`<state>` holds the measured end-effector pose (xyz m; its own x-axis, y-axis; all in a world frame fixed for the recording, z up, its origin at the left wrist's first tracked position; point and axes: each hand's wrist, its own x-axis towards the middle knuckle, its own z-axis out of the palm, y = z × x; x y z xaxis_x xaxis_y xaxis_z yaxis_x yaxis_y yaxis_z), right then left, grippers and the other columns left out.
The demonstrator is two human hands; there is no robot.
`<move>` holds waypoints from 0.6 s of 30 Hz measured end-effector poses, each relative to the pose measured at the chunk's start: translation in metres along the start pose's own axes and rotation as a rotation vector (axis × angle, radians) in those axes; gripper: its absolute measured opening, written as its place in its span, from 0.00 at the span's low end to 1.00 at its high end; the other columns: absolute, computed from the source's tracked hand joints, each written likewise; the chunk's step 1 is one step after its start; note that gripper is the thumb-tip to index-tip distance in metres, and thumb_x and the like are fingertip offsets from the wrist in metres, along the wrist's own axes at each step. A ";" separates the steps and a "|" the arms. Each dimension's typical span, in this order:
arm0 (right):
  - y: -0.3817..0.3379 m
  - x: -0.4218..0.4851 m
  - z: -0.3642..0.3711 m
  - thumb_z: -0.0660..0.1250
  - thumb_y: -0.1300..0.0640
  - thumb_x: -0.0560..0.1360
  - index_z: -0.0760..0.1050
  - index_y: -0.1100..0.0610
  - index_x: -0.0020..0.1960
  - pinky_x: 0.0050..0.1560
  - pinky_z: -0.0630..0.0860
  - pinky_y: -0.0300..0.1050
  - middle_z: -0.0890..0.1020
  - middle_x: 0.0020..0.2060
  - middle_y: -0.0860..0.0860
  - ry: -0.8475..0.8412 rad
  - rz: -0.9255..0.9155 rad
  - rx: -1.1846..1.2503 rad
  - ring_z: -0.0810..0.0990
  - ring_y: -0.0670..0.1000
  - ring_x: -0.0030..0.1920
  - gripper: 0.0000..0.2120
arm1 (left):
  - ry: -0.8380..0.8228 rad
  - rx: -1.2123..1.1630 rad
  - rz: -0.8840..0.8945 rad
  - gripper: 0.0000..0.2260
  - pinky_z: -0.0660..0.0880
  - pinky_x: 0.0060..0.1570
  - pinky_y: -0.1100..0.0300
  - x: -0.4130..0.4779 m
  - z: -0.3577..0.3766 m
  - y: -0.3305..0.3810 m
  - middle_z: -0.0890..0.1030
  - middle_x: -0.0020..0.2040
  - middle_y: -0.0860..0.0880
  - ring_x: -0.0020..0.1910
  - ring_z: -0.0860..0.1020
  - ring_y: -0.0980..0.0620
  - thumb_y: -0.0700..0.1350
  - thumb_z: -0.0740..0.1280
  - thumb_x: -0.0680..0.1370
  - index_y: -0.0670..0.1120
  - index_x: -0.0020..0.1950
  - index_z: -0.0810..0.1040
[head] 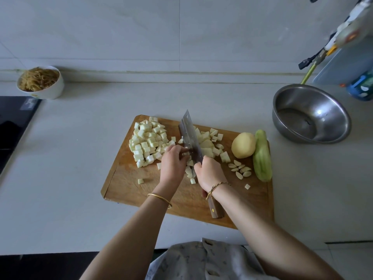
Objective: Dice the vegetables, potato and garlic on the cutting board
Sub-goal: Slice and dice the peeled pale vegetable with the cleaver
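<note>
A wooden cutting board (129,184) lies on the counter. A heap of pale diced vegetable cubes (148,141) covers its far left part, and more cut pieces (210,143) lie right of the cleaver (190,134). My right hand (209,174) grips the cleaver by its wooden handle (216,209), blade edge down on the board. My left hand (172,160) holds vegetable strips against the blade's left side, fingers curled. A peeled potato (243,145), a peeled green vegetable (262,156) and several garlic cloves (241,170) lie at the board's right end.
A steel bowl (314,102) stands on the counter at the right. A white bowl of noodles (40,82) sits at the back left, beside a black cooktop (14,122). A hose and bottles crowd the far right corner.
</note>
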<state>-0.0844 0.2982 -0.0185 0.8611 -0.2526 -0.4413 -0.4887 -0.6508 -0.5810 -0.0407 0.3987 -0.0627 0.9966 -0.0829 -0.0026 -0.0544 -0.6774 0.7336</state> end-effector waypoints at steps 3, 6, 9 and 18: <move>0.000 0.002 0.003 0.55 0.58 0.81 0.67 0.60 0.45 0.39 0.72 0.46 0.74 0.39 0.54 0.008 -0.001 0.002 0.76 0.55 0.41 0.08 | -0.005 -0.012 -0.002 0.04 0.66 0.37 0.72 -0.001 -0.001 0.001 0.75 0.47 0.50 0.41 0.72 0.56 0.39 0.69 0.76 0.40 0.49 0.80; 0.002 0.004 0.004 0.55 0.59 0.81 0.67 0.60 0.44 0.37 0.69 0.45 0.73 0.38 0.54 0.009 0.001 0.008 0.75 0.54 0.39 0.08 | -0.011 0.002 -0.009 0.03 0.67 0.36 0.72 -0.001 -0.002 0.003 0.74 0.47 0.50 0.42 0.72 0.55 0.38 0.68 0.76 0.40 0.49 0.79; 0.007 0.006 0.000 0.55 0.58 0.80 0.65 0.58 0.38 0.32 0.66 0.42 0.72 0.35 0.52 0.006 -0.012 0.020 0.71 0.50 0.35 0.12 | -0.030 0.003 0.000 0.05 0.70 0.43 0.65 0.001 -0.003 0.004 0.74 0.47 0.50 0.45 0.74 0.52 0.37 0.67 0.76 0.40 0.51 0.78; 0.013 -0.004 -0.038 0.56 0.60 0.78 0.69 0.64 0.44 0.21 0.70 0.45 0.72 0.24 0.56 0.063 -0.034 0.454 0.68 0.50 0.16 0.08 | 0.104 -0.053 0.049 0.13 0.71 0.61 0.54 0.005 -0.010 -0.001 0.76 0.60 0.47 0.60 0.73 0.46 0.42 0.64 0.79 0.44 0.63 0.78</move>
<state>-0.0890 0.2638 0.0015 0.8775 -0.2893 -0.3825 -0.4601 -0.2831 -0.8415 -0.0352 0.4059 -0.0563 0.9940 -0.0365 0.1028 -0.1025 -0.6344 0.7662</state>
